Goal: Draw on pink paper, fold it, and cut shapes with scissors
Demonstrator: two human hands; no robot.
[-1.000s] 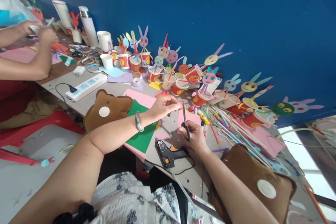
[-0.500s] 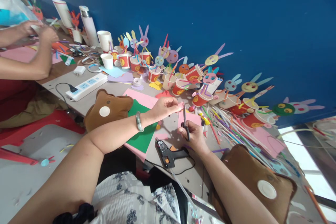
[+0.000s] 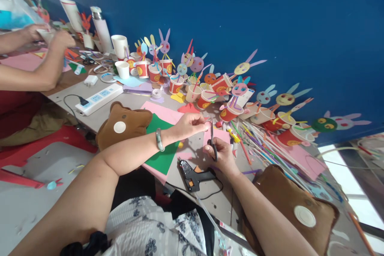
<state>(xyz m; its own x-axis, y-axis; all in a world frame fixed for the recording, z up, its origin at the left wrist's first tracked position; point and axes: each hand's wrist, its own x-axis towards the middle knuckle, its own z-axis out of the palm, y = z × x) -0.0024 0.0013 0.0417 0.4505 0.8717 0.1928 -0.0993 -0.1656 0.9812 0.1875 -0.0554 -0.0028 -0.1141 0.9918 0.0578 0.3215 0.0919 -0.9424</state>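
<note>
My left hand (image 3: pixel 194 124) pinches a small piece of pink paper between thumb and fingers, over the middle of the table. Black-handled scissors (image 3: pixel 214 150) are held in my right hand (image 3: pixel 223 155), blades pointing up and away beside the pink piece. Fingertips partly cover that piece, so its shape is hard to make out. Below my right hand lies a sheet of pink paper (image 3: pixel 222 134). Nearer my body rests a black glue gun (image 3: pixel 195 175) with its cord. Under my left wrist is green paper (image 3: pixel 163 156).
Paper cups with rabbit figures (image 3: pixel 231 110) line the blue wall. Coloured pipe cleaners (image 3: pixel 264 146) lie at right, near a brown cushion (image 3: pixel 291 204). Another brown cushion (image 3: pixel 124 124) and a power strip (image 3: pixel 100 98) are at left. A co-worker's hands (image 3: pixel 61 42) hold a cup.
My left hand has shifted slightly right with the pink piece, and its fingers have moved a little. The scissors have tilted slightly. The co-worker's nearer hand has moved right.
</note>
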